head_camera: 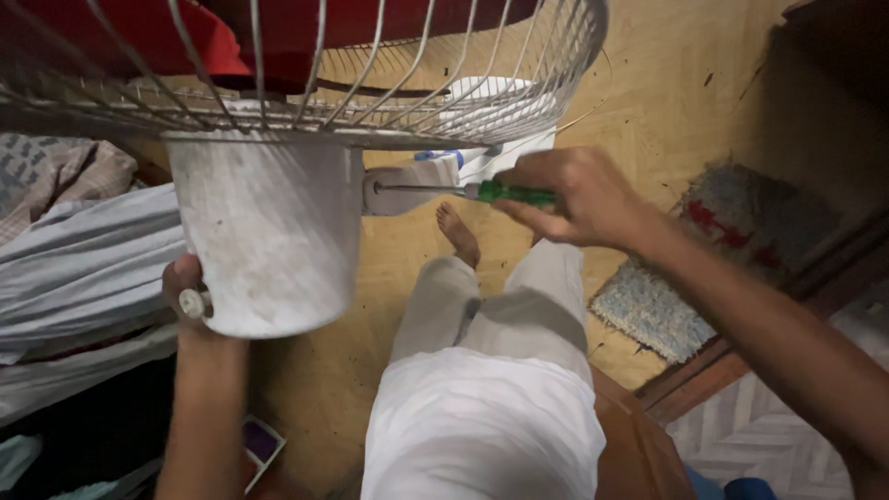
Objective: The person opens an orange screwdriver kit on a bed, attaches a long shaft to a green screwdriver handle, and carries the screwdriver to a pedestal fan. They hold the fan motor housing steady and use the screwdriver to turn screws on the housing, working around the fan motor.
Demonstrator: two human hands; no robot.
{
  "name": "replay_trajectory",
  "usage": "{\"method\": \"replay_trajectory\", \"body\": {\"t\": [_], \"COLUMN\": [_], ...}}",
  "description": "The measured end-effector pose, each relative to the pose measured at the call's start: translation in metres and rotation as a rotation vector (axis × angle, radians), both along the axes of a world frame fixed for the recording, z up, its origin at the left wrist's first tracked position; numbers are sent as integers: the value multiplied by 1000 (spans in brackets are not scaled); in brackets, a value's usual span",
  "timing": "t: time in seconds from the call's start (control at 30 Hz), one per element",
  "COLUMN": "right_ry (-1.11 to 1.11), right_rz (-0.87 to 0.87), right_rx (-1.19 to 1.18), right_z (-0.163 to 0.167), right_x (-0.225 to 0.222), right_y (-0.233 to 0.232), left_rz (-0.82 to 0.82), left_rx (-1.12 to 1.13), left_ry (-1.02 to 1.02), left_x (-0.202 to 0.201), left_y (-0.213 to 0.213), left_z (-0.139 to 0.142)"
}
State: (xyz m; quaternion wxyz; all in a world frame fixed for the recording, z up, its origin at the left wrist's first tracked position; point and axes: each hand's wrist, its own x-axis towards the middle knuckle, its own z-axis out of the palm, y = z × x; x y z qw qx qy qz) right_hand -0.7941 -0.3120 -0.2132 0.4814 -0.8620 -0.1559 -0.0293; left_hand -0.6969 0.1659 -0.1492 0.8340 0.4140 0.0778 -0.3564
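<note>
A fan is held up close to the camera: its white motor housing (269,231) fills the left centre and its wire grille (306,88) with red blades spans the top. My left hand (183,287) grips the housing from the lower left, next to a small white knob (191,303). My right hand (567,196) is shut on a green-handled screwdriver (514,194). Its metal shaft points left and its tip meets the white neck bracket (394,190) at the housing's side.
Below are my legs in light trousers (482,370) and a bare foot (458,233) on a yellowish floor. A small blue-grey rug (667,306) lies right. Grey and patterned cloth (83,259) is piled at left. A wooden threshold (704,380) runs at lower right.
</note>
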Motion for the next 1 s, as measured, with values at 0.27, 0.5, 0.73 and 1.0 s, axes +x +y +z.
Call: {"method": "replay_trajectory", "body": {"t": [0.27, 0.5, 0.73, 1.0], "right_ry": [-244, 197, -247, -790], "right_rz": [-48, -20, -45, -55], "right_rx": [-226, -171, 35, -537], "right_z": [20, 40, 15, 3], "right_x": [1, 0, -6, -8], "right_y": [8, 4, 7, 9], "left_rz": [3, -22, 25, 22], "left_rx": [-6, -117, 57, 72], "left_ry": [12, 87, -2, -19], "left_x": [-5, -3, -9, -6], "left_y": [9, 12, -3, -1], "left_z": [-4, -9, -1, -2]}}
